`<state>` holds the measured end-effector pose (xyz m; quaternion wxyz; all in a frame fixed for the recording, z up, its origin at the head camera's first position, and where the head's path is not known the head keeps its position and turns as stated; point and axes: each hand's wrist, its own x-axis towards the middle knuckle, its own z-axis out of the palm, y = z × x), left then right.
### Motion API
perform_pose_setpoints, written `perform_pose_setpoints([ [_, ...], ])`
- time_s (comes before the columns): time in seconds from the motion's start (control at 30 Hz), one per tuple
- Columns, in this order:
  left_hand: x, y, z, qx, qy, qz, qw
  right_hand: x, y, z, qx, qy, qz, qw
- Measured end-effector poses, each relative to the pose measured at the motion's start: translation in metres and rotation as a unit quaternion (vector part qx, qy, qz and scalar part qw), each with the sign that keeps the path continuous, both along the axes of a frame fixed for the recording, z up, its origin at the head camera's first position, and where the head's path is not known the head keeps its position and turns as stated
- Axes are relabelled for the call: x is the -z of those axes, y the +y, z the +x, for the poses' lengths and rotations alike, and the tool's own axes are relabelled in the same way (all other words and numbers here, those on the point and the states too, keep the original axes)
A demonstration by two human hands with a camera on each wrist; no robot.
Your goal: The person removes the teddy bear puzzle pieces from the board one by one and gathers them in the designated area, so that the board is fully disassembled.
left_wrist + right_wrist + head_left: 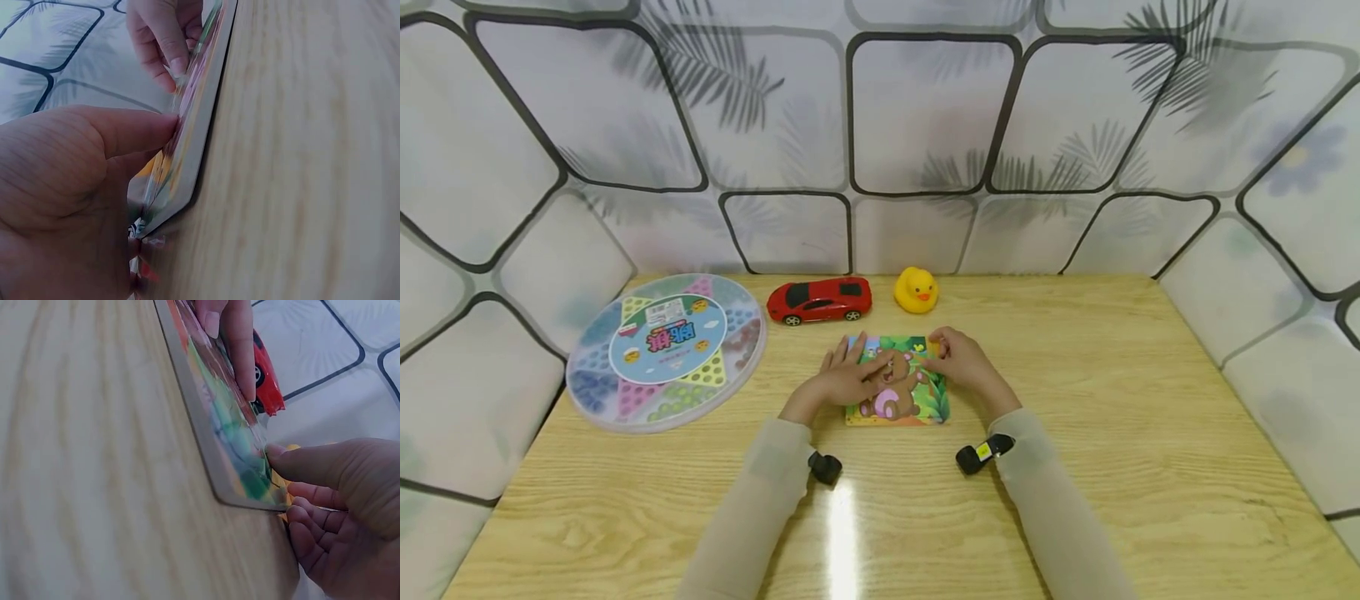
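Note:
A rectangular picture board [891,408] showing a brown bear on a green background lies flat on the wooden table. It has a grey rim and rounded corners. Across its left side rests my left hand [842,383], fingers spread and fairly straight, with the thumb over the bear. At the upper right corner my right hand [972,362] grips the board's edge. In the right wrist view its thumb [300,464] presses on the picture while the other fingers curl beyond the edge. Part of the upper left picture is hidden under the left hand.
A red toy car [820,301] and a yellow rubber duck [916,290] stand behind the board. To the left lies a round Chinese checkers set [666,354] in clear packaging. Patterned fabric walls [925,117] border the table [1150,433] at the back and sides.

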<state>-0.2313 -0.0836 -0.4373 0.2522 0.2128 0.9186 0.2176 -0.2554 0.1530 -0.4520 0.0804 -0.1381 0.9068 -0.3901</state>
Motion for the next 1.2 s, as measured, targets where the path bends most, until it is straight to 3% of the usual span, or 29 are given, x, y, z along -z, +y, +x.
perform_pose_setpoints([
  [0.57, 0.001, -0.001, 0.0, -0.002, -0.005, 0.006, 1.0, -0.01, 0.001, -0.004, -0.028, -0.053, 0.014, 0.9981],
  [1.2, -0.001, 0.0, 0.001, 0.001, -0.003, -0.003, 1.0, -0.009, -0.006, 0.0, -0.017, -0.029, -0.02, 0.9992],
])
